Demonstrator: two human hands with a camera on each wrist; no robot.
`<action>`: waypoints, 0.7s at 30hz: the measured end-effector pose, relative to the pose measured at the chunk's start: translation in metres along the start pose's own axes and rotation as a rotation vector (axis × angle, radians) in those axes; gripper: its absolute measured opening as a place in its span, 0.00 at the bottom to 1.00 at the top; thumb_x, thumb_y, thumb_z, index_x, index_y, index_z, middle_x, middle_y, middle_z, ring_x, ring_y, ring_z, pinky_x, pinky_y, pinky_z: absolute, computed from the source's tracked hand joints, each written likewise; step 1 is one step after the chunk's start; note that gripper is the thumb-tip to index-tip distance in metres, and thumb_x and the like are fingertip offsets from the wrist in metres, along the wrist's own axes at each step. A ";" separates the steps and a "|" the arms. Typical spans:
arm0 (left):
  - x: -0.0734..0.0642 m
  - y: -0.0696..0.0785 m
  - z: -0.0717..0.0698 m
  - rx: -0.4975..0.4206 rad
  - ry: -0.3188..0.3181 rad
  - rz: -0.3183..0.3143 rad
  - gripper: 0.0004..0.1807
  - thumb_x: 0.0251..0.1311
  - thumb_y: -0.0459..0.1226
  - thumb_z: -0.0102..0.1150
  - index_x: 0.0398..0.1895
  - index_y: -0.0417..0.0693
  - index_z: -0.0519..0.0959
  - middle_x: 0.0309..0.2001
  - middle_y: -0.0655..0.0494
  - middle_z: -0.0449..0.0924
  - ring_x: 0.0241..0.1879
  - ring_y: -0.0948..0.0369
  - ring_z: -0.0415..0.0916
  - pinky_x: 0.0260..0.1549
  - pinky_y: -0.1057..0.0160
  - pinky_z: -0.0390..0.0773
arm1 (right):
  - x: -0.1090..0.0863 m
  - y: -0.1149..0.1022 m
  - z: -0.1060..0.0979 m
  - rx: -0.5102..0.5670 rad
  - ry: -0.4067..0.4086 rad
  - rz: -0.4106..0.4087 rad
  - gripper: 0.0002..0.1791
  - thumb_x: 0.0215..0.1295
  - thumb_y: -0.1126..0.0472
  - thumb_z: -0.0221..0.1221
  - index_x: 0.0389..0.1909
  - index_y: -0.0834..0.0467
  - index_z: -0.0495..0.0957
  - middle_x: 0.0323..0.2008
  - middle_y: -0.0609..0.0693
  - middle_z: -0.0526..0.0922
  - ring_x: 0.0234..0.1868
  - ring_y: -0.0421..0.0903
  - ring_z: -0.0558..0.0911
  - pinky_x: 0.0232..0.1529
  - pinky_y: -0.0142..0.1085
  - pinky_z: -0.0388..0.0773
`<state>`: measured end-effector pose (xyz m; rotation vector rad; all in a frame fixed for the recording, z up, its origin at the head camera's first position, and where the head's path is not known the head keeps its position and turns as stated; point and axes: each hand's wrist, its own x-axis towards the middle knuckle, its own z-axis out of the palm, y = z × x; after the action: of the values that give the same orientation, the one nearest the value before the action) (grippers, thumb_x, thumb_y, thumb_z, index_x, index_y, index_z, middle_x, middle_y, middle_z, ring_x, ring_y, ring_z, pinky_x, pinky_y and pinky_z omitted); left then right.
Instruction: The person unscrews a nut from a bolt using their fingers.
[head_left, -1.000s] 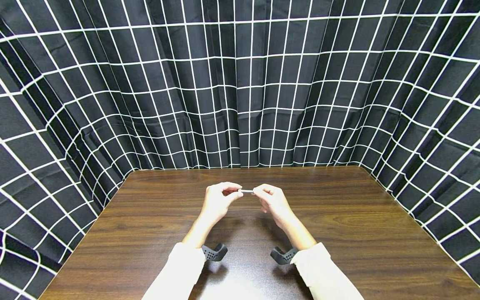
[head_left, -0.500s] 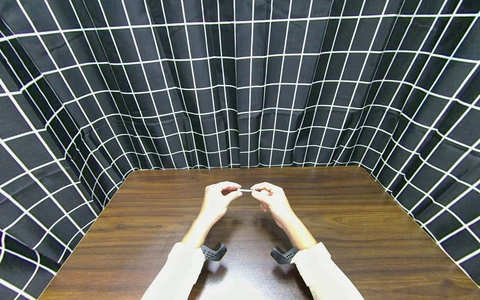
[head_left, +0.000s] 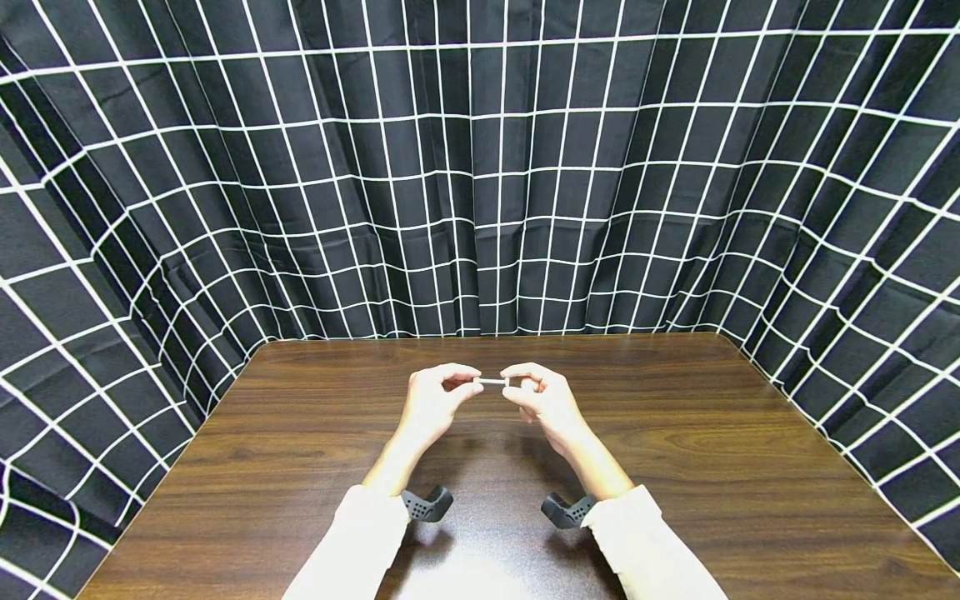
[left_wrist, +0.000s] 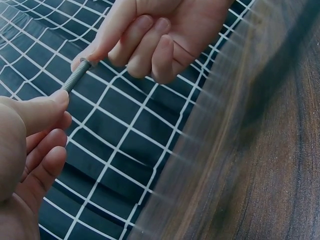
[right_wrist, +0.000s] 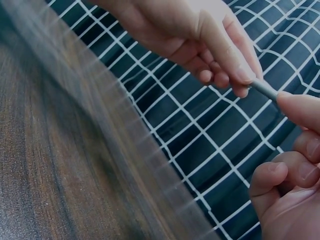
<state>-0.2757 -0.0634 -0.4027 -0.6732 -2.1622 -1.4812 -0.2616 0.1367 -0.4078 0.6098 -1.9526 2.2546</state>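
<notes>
A small grey bolt (head_left: 492, 381) is held level above the table between both hands. Its thread shows in the left wrist view, where the bolt (left_wrist: 76, 77) has a wider ring-like end; I cannot tell whether that is its head or a nut. My left hand (head_left: 435, 398) pinches one end between thumb and index finger. At the wider end, the thumb and index finger of my right hand (head_left: 546, 400) pinch from both sides, the other fingers curled beneath. Fingertips hide both ends of the bolt (right_wrist: 263, 90) in the right wrist view.
Below the hands lies a brown wood-grain table (head_left: 315, 467). A black curtain with a white grid (head_left: 495, 183) surrounds its back and sides. Each wrist wears a dark band, such as the left band (head_left: 429, 505), just beyond a pale sleeve (head_left: 360, 533).
The right thumb and index finger have shifted round the bolt's end and stand further apart, so more of that end shows. The left hand has hardly moved.
</notes>
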 end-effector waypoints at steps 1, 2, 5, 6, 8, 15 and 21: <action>0.000 0.000 0.000 -0.002 0.001 -0.001 0.08 0.51 0.33 0.72 0.36 0.43 0.86 0.31 0.58 0.86 0.27 0.64 0.80 0.28 0.59 0.79 | 0.000 0.000 0.000 0.000 0.000 0.000 0.17 0.57 0.76 0.60 0.49 0.75 0.73 0.12 0.42 0.62 0.13 0.38 0.61 0.17 0.30 0.59; 0.000 0.000 0.000 -0.001 0.001 -0.001 0.08 0.51 0.33 0.72 0.36 0.43 0.86 0.31 0.59 0.86 0.26 0.65 0.80 0.28 0.59 0.79 | 0.000 0.000 0.000 -0.002 -0.001 -0.001 0.17 0.57 0.76 0.60 0.49 0.75 0.73 0.12 0.42 0.62 0.13 0.38 0.61 0.17 0.30 0.59; 0.000 0.000 0.000 -0.001 0.003 0.002 0.08 0.51 0.33 0.72 0.36 0.44 0.86 0.31 0.59 0.86 0.26 0.66 0.80 0.27 0.62 0.79 | 0.000 0.000 0.000 -0.006 -0.001 0.001 0.18 0.56 0.76 0.60 0.49 0.75 0.73 0.12 0.42 0.62 0.13 0.38 0.61 0.17 0.31 0.58; 0.001 0.000 0.000 -0.004 0.004 0.003 0.08 0.50 0.32 0.72 0.35 0.45 0.86 0.31 0.59 0.86 0.26 0.65 0.80 0.27 0.62 0.78 | 0.000 0.000 0.000 -0.007 0.003 0.002 0.18 0.56 0.76 0.60 0.49 0.75 0.73 0.12 0.42 0.62 0.13 0.38 0.61 0.17 0.31 0.58; 0.000 0.000 0.000 -0.004 0.006 0.008 0.08 0.50 0.32 0.72 0.35 0.45 0.86 0.31 0.59 0.86 0.26 0.65 0.79 0.26 0.63 0.78 | 0.000 0.000 0.000 -0.010 0.003 -0.001 0.18 0.56 0.76 0.60 0.48 0.75 0.74 0.12 0.42 0.62 0.13 0.38 0.61 0.17 0.31 0.57; 0.000 -0.001 0.000 -0.003 0.006 0.014 0.08 0.50 0.33 0.72 0.35 0.45 0.86 0.30 0.59 0.86 0.25 0.65 0.79 0.26 0.61 0.78 | 0.000 0.000 0.000 0.005 0.006 -0.007 0.18 0.56 0.76 0.60 0.49 0.75 0.73 0.12 0.42 0.61 0.13 0.38 0.61 0.17 0.30 0.59; 0.000 -0.001 0.001 0.002 0.004 0.022 0.09 0.50 0.33 0.72 0.35 0.42 0.86 0.30 0.58 0.86 0.25 0.65 0.79 0.25 0.67 0.77 | 0.000 -0.002 0.001 0.009 0.044 0.057 0.16 0.66 0.68 0.58 0.51 0.73 0.73 0.12 0.42 0.59 0.12 0.37 0.57 0.18 0.31 0.58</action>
<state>-0.2758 -0.0631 -0.4035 -0.6901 -2.1459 -1.4675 -0.2610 0.1359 -0.4061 0.5066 -1.9652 2.2902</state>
